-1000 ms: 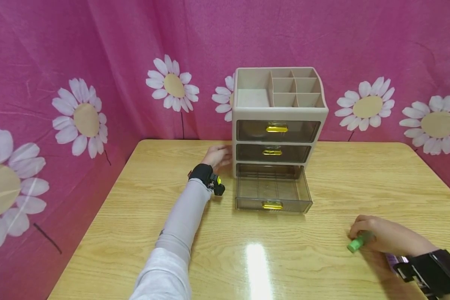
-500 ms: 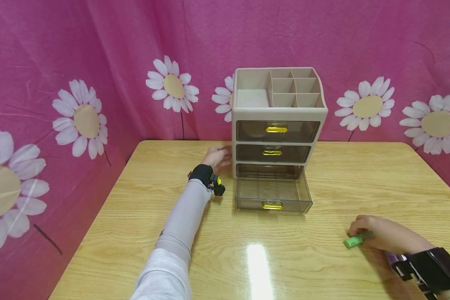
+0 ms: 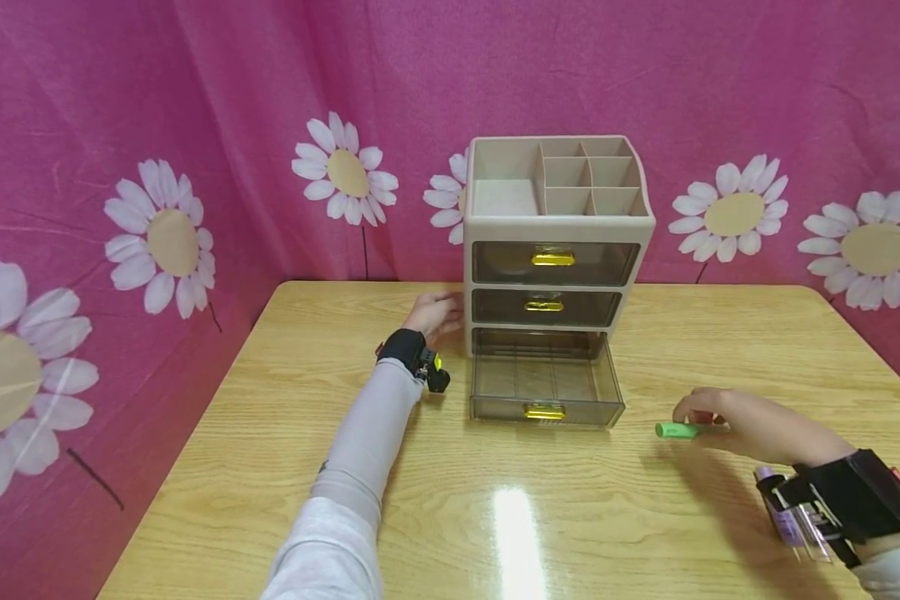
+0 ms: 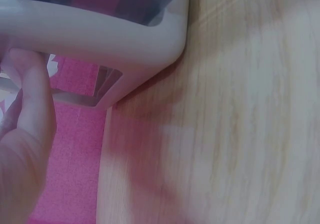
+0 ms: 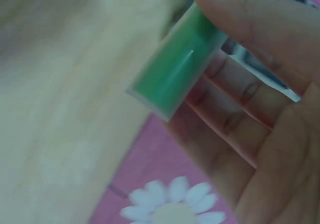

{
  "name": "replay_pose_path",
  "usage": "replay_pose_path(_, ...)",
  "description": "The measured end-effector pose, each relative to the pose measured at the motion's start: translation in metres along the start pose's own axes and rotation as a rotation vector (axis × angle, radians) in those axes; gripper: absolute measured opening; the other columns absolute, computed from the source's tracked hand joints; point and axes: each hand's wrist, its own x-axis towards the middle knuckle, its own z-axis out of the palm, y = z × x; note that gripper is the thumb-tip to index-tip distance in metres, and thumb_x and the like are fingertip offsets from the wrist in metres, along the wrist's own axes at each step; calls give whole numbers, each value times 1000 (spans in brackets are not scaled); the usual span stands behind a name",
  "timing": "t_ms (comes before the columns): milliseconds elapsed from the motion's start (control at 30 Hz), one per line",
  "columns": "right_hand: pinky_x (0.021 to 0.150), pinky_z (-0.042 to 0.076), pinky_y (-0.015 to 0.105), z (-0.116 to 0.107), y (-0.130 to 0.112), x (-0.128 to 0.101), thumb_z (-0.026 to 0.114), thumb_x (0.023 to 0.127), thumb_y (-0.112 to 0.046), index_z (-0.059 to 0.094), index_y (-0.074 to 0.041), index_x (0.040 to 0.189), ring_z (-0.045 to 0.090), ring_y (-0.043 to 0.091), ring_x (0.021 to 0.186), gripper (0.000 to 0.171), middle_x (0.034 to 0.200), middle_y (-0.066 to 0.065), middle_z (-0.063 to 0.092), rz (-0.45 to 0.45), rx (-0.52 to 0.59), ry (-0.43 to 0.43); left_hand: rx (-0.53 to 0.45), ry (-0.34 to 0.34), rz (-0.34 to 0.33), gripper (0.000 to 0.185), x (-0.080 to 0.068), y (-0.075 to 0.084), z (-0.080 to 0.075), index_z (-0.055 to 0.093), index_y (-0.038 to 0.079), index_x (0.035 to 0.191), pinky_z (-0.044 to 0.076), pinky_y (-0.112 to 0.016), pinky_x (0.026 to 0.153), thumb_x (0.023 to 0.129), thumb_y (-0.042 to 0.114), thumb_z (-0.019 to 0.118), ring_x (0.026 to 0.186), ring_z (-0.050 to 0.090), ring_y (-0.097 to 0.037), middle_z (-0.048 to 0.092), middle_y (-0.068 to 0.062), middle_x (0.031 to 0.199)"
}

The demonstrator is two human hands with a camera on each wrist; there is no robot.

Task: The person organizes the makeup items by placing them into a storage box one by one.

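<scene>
A beige desktop drawer organizer [image 3: 558, 229] stands at the back of the table, its bottom smoky clear drawer [image 3: 547, 375] pulled out with nothing visible inside. Against the organizer's left side rests my left hand [image 3: 435, 315], its fingers extended; the left wrist view shows the hand [image 4: 30, 108] touching the side panel, fingertips partly hidden. To the right of the drawer, my right hand [image 3: 742, 421] pinches a slim green tube [image 3: 675, 430] above the table. Seen closer in the right wrist view, the tube [image 5: 172, 68] has a clear-walled end and sits between thumb and fingers.
Beneath the right wrist strap, a purple item [image 3: 783, 517] shows partly on the table [image 3: 270, 467]. Two upper drawers with gold handles are closed. A pink flowered cloth [image 3: 420, 67] hangs behind and to the left.
My right hand has moved up and left toward the drawer with the green tube, exposing more of the purple item. The left hand and organizer stay put.
</scene>
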Motion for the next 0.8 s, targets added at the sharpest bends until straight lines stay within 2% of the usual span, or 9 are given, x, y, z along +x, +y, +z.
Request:
replay_pose_path(167,57,47,20,-21,-16,33,74,72,0,62,-15,93,48,-2,73,29,86,-14,55,-63,-3,13,-5,1,-6,37,1,0,0,46,-2,131,47,-34,92,94,3,47,91,55,-20,55,-19,119)
replay_pose_path(300,59,49,20,-34,-28,64,73,73,1,64,-12,96,50,0,74,27,88,-11,58,-109,1,-11,-3,-4,2,38,-7,4,1,46,-2,131,48,-33,90,93,3,48,86,56,-17,57,-16,112)
replay_pose_path(400,60,49,20,-40,-38,87,72,75,-1,65,-10,97,51,3,73,25,87,-8,60,-105,12,-48,14,-4,7,39,-17,10,4,45,-3,131,47,-34,92,93,2,47,83,56,-15,57,-14,107)
replay_pose_path(467,61,50,21,-40,-42,102,72,76,-2,65,-9,97,51,5,73,22,86,-6,61,-94,17,-73,16,0,3,38,-17,11,4,46,-3,131,47,-34,92,93,2,47,81,55,-15,57,-14,106)
replay_pose_path(667,58,47,22,-33,-48,140,69,78,-2,64,-7,95,49,7,68,18,80,-4,56,-81,56,-152,7,8,19,35,3,-2,0,51,0,127,49,-34,89,93,3,50,93,58,-21,59,-15,112)
replay_pose_path(700,56,46,21,-31,-47,146,69,79,-2,63,-7,94,47,7,66,17,78,-4,55,-91,60,-163,-14,-22,50,34,18,-11,-6,53,1,125,51,-33,84,91,5,54,91,59,-21,60,-15,109)
replay_pose_path(800,54,41,20,-24,-47,163,68,80,-4,62,-8,91,44,6,63,14,74,-5,52,-123,62,-198,-16,-35,57,36,30,-20,-10,53,3,126,52,-33,82,91,7,55,93,60,-22,61,-14,109)
